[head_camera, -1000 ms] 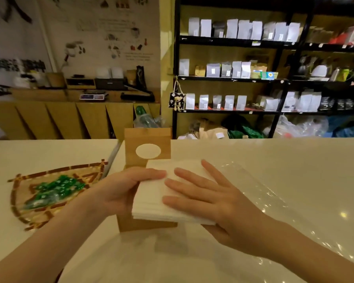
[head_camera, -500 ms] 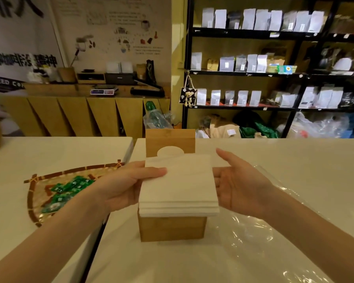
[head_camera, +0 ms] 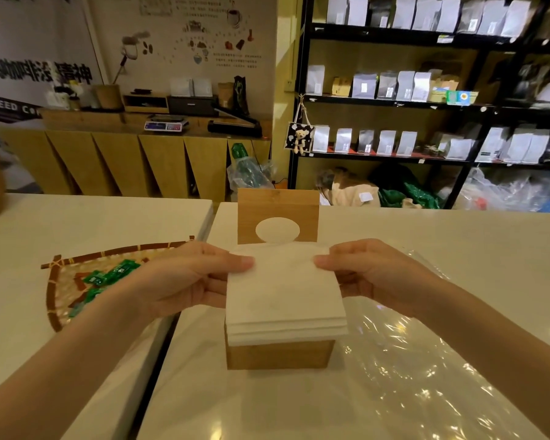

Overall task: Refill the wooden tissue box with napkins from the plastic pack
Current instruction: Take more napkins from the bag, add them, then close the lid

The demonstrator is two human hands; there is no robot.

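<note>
A wooden tissue box [head_camera: 280, 355] stands on the white counter, its lid [head_camera: 277, 203] with an oval hole raised upright at the back. A stack of white napkins [head_camera: 285, 300] sits on top of the open box, overhanging its rim. My left hand [head_camera: 185, 276] grips the stack's left edge, thumb on top. My right hand [head_camera: 370, 273] grips its right edge, thumb on the far corner. The clear plastic pack [head_camera: 419, 385] lies flattened on the counter under and to the right of the box.
A woven bamboo tray [head_camera: 58, 293] with green packets [head_camera: 111, 274] lies left of the box, across the gap between two counters [head_camera: 159, 350]. Shelves of pouches [head_camera: 404, 84] and a wooden sideboard [head_camera: 134, 160] stand beyond the counter's far edge.
My right hand left the top of the stack, opened beside it, then closed on its right edge. The stack now sits squarer over the box.
</note>
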